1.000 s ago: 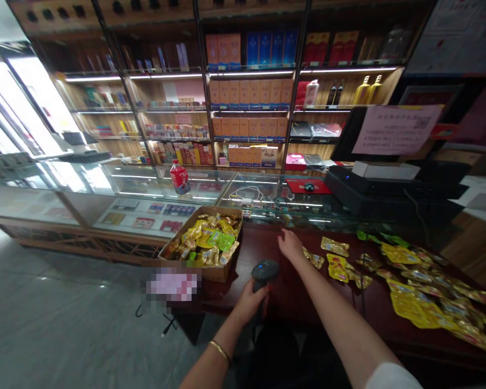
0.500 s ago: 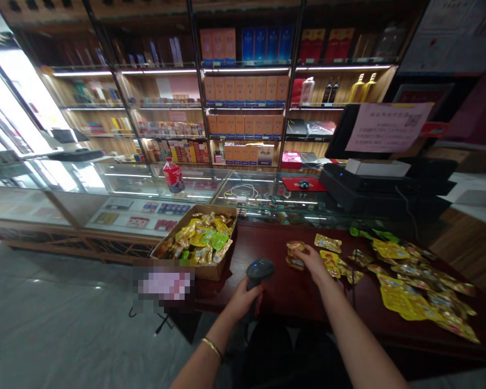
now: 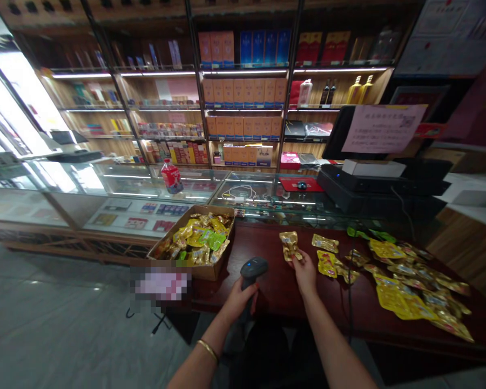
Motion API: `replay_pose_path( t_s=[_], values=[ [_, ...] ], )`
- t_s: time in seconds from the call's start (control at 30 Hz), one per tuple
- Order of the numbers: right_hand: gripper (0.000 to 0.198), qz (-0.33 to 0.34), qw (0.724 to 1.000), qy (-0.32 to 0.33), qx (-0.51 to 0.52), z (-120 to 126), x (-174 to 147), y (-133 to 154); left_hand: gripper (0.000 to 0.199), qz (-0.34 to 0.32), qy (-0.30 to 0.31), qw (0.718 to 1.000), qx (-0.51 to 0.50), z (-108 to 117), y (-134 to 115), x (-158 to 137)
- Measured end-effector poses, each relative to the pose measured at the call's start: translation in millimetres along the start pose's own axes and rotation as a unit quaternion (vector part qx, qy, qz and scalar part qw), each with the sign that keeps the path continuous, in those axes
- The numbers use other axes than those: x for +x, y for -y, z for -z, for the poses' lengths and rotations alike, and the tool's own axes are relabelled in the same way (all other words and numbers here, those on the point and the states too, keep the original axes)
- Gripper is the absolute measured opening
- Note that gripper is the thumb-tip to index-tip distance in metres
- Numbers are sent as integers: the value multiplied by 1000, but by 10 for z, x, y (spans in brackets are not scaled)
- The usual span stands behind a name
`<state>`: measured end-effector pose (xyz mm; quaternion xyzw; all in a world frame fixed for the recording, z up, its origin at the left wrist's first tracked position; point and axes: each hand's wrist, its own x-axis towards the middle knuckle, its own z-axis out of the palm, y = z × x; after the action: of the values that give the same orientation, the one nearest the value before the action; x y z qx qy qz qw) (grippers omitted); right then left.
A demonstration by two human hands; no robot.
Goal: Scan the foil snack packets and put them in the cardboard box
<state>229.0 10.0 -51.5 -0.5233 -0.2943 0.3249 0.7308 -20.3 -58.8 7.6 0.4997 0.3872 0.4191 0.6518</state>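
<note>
My left hand [image 3: 243, 297] is wrapped round the grip of a dark barcode scanner [image 3: 254, 268], its head pointing up and to the right, with a small blue light on top. Between the fingers of my right hand [image 3: 305, 273] is a gold foil snack packet [image 3: 290, 244], pinched at its lower end and held over the dark red tabletop [image 3: 267, 243]. Just right of that hand lie a yellow packet [image 3: 326, 263] and a gold packet [image 3: 324, 243]. A cardboard box [image 3: 222, 269] heaped with gold, yellow and green packets stands left of the scanner.
Many gold and yellow packets [image 3: 405, 297] are spread over the table's right side. A thin black cable [image 3: 351, 292] hangs across the table. Behind are a glass display counter [image 3: 202, 181] with a red-labelled bottle [image 3: 171, 177], and a monitor with a pink paper notice [image 3: 383, 129].
My right hand has turned and drawn back slightly; the gold packet now stands upright with its face showing. My left hand keeps the scanner in nearly the same place.
</note>
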Motion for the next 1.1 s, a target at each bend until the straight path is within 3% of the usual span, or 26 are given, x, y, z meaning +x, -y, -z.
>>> replay_pose_path(
  t_s=[0.57, 1.1],
  values=[
    [34, 35, 986, 48, -155, -16, -58, -40, 48, -20, 10, 999, -39, 59, 46, 16],
    [45, -3, 994, 66, -83, -25, -5, -51, 52, -21, -28, 998, -44, 18, 84, 39]
  ],
)
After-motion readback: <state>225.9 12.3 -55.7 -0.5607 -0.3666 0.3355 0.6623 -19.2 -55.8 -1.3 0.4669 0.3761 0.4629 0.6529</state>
